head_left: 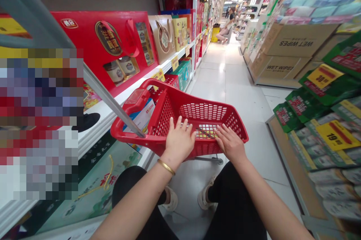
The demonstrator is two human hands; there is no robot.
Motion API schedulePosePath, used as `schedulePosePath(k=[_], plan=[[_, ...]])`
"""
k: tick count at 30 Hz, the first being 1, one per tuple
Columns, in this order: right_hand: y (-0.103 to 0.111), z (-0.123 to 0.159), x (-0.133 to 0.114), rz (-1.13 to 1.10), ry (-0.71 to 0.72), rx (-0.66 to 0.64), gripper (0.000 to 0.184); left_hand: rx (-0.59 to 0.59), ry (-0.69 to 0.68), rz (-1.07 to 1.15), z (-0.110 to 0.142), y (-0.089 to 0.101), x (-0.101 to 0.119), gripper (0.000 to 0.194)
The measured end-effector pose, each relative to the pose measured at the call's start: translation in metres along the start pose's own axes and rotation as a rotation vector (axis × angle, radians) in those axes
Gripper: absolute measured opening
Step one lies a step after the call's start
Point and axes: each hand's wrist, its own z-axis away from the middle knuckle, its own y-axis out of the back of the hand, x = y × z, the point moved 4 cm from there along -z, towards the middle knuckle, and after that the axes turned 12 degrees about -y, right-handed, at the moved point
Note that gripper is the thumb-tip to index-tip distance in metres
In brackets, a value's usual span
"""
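A red plastic shopping cart [203, 101] with slotted basket walls stands between my knees and the aisle. My left hand [180, 138], with a gold bangle at the wrist, lies over the basket's near rim, fingers spread toward the inside. Over the same rim, further right, is my right hand [229, 140], its fingers stretched out. Neither hand holds anything. The cart's red handle [131, 114] is at the left, where a grey metal pole [104, 95] rises from it toward the upper left.
Left shelves carry a large red gift box [90, 44] and a brown box [163, 39]. On the right are wet-wipe cartons [299, 41] and green packs [321, 86] with yellow price tags. A seated person [225, 27] is far down the tiled aisle [222, 74], near a yellow bin [215, 32].
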Motion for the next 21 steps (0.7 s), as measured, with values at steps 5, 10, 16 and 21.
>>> schedulePosePath(k=[5,10,16,21], plan=[[0.004,0.004,0.022,0.052,-0.055,-0.024,0.027,0.073,-0.018,-0.013,-0.001,0.0,-0.001,0.048],[0.004,0.006,0.047,-0.004,-0.114,0.013,0.024,0.07,-0.042,-0.015,-0.006,-0.003,0.001,0.049],[-0.001,-0.006,0.009,-0.038,-0.053,0.011,0.021,0.075,-0.048,-0.017,-0.007,-0.007,-0.005,0.049],[0.002,-0.007,0.004,-0.039,-0.017,-0.031,0.023,0.081,-0.058,-0.03,-0.005,-0.008,-0.012,0.049]])
